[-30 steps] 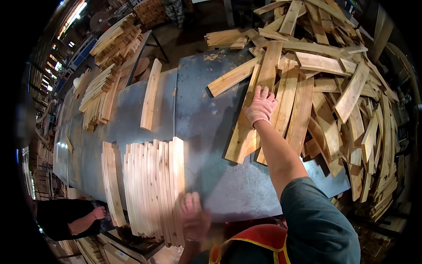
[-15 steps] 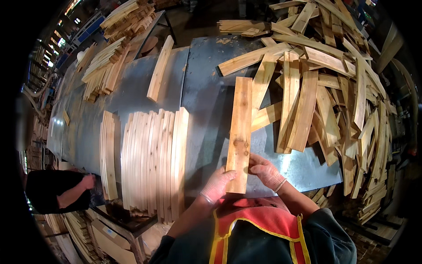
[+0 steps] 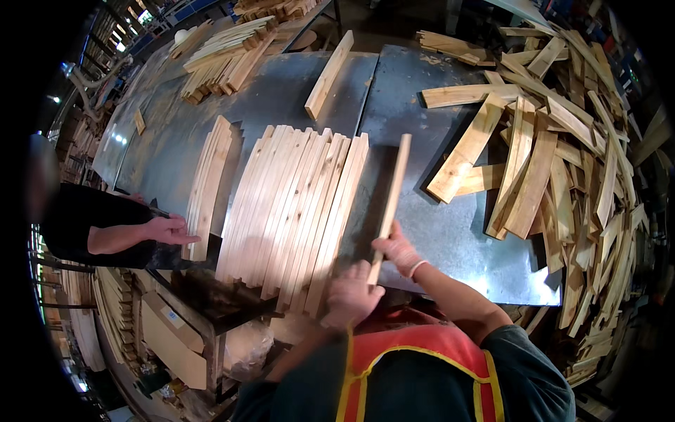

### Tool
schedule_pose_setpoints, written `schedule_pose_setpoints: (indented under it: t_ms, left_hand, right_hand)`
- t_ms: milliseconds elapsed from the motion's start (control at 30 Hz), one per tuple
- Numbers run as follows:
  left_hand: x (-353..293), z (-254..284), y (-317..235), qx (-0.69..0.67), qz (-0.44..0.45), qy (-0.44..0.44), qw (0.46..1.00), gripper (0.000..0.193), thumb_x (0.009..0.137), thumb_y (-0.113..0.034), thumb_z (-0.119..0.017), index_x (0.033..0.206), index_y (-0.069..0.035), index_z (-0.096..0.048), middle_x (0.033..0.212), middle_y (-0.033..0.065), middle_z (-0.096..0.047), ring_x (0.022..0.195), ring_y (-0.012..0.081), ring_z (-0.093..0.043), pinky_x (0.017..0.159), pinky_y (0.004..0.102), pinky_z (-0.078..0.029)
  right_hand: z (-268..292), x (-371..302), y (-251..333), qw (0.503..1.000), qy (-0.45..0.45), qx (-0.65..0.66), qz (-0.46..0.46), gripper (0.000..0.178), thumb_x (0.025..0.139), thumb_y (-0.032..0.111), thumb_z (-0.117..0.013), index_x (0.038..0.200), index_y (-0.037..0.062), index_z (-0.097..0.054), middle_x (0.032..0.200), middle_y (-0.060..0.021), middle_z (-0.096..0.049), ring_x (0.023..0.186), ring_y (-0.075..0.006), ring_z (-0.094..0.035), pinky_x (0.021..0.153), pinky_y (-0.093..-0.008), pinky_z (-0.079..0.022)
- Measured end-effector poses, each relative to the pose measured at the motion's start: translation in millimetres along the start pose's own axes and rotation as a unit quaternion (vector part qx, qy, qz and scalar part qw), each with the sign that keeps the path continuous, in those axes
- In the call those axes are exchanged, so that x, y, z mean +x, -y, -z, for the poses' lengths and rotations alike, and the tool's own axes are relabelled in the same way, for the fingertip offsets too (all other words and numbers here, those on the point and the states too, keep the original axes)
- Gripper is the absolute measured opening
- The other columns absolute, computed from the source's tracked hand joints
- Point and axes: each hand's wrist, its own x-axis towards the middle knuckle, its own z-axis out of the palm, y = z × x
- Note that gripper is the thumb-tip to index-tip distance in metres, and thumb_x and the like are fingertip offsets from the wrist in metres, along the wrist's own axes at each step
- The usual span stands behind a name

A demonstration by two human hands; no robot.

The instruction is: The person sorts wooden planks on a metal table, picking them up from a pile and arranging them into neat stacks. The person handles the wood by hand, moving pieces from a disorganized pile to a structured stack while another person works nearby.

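Note:
A narrow wooden board [image 3: 394,190] stands tilted on its edge in front of me, over the metal tabletop. Near its lower end, my right hand [image 3: 399,252], in a pale glove, is closed round the board from the right. My left hand [image 3: 353,297], also gloved and slightly blurred, grips the very end, with the board between thumb and fingers. Just left of the board lies a wide row of pale boards [image 3: 292,204], set on edge side by side. A gap of bare metal separates the held board from that row.
A large jumbled heap of boards [image 3: 534,169] covers the table's right side. At the left, a co-worker's hand [image 3: 172,230] touches a small stack of boards [image 3: 209,186]. One single board [image 3: 330,75] lies farther back, beside another stack [image 3: 228,60]. A cardboard box [image 3: 172,337] sits below.
The held board has turned from its broad face onto its edge, while both hands keep hold. My view has shifted left. The co-worker's hand has reached the small stack.

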Motion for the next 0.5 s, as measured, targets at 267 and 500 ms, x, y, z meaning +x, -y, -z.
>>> schedule_pose_setpoints:
  t_ms: [267, 500]
  left_hand:
    - [37, -41, 79, 0.212, 0.035, -0.194, 0.957, 0.091, 0.085, -0.038, -0.076, 0.159, -0.007, -0.035, 0.162, 0.0185, -0.035, 0.153, 0.0404, -0.030, 0.125, 0.0541, -0.025]
    - [44, -35, 64, 0.236, 0.036, -0.196, 0.951, 0.083, 0.085, -0.026, -0.075, 0.156, -0.006, -0.037, 0.159, 0.0174, -0.037, 0.150, 0.0389, -0.033, 0.124, 0.0520, -0.027]
  right_hand:
    - [-30, 26, 54, 0.887, 0.230, -0.398, 0.044, 0.061, 0.087, 0.043, -0.068, 0.130, -0.0003, -0.064, 0.125, -0.0288, -0.069, 0.122, -0.0436, -0.064, 0.104, -0.0478, -0.051]
    - [252, 55, 134, 0.710, -0.462, -0.511, 0.144, 0.064, 0.078, 0.032, -0.083, 0.127, 0.0055, -0.052, 0.129, -0.0214, -0.058, 0.123, -0.0396, -0.058, 0.098, -0.0484, -0.052]
